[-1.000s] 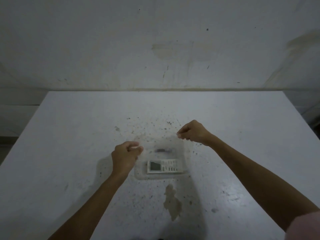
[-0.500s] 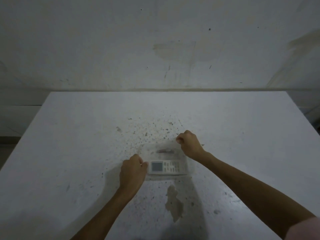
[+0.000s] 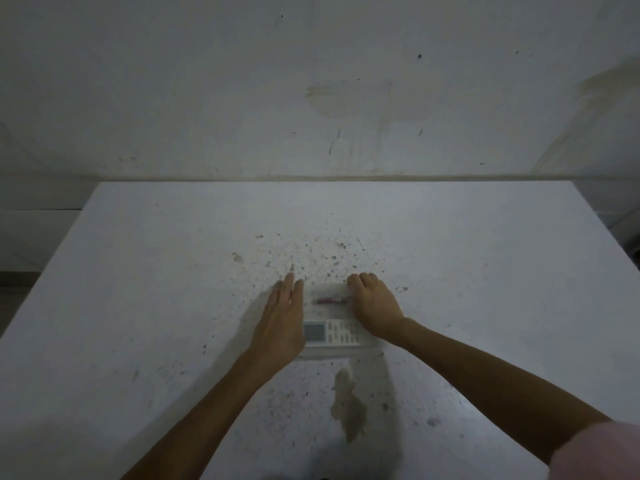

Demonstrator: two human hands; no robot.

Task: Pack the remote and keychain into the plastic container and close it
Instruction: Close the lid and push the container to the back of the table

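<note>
A clear plastic container [image 3: 333, 351] sits on the white table [image 3: 166, 306] in front of me. Through its transparent top I see a white remote [image 3: 341, 332] with a grey screen lying along the near side, and a small reddish keychain [image 3: 327, 300] at the far side. My left hand [image 3: 282, 323] lies flat with straight fingers over the container's left edge. My right hand [image 3: 374, 306] rests on the right edge with its fingers curled down over it. Both hands hide the container's side walls.
The tabletop is speckled with dark spots beyond the container, and a brownish stain [image 3: 348, 407] lies just in front of it. A marked white wall [image 3: 311, 98] rises behind the table's far edge. The table's left and right edges fall off to the floor.
Both hands have come down from loose fists above the container onto its two sides. The left hand has flattened out. The container itself has stayed in place.
</note>
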